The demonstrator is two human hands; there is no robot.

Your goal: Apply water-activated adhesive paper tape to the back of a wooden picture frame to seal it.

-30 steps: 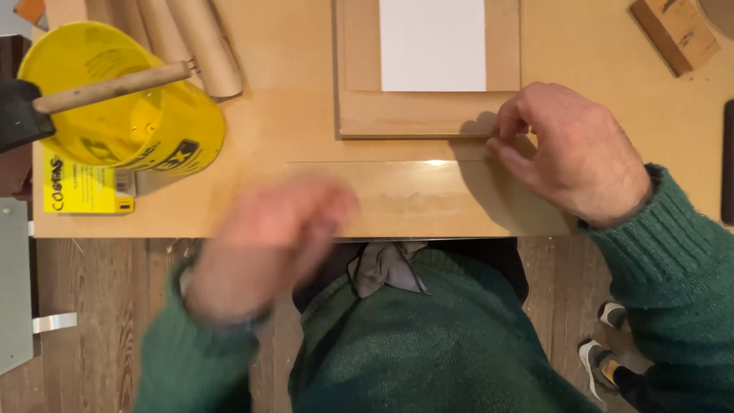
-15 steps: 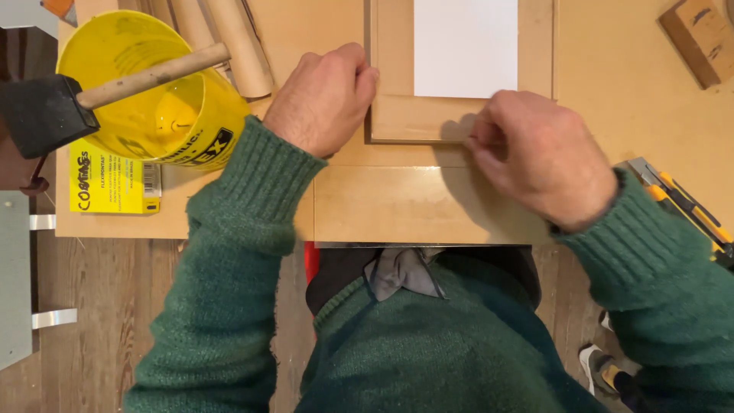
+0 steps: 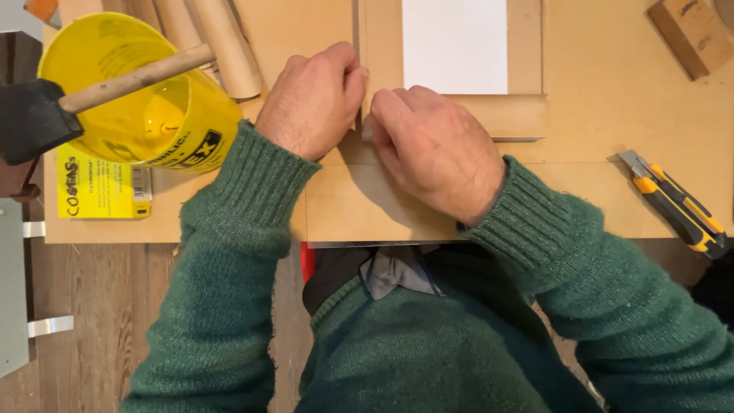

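Observation:
A flat brown board frame (image 3: 526,115) with a white sheet (image 3: 455,46) in its middle lies on a larger brown board (image 3: 359,206) on the worktop. My left hand (image 3: 313,99) rests with curled fingers against the frame's near left corner. My right hand (image 3: 436,149) lies beside it, fingertips pressed on the same corner. Both hands cover that corner, and whether they pinch something small there is hidden. Green sleeves cover both arms.
A yellow bucket (image 3: 115,69) with a wooden-handled black brush (image 3: 46,115) across it stands at the left, above a yellow packet (image 3: 95,191). Cardboard tubes (image 3: 222,38) lie behind my left hand. A yellow-black utility knife (image 3: 673,203) lies at the right, a wooden block (image 3: 692,34) at the far right.
My left hand came up from below the table edge to the frame's left corner. My right hand slid left along the frame's near edge to meet it. The knife came into view.

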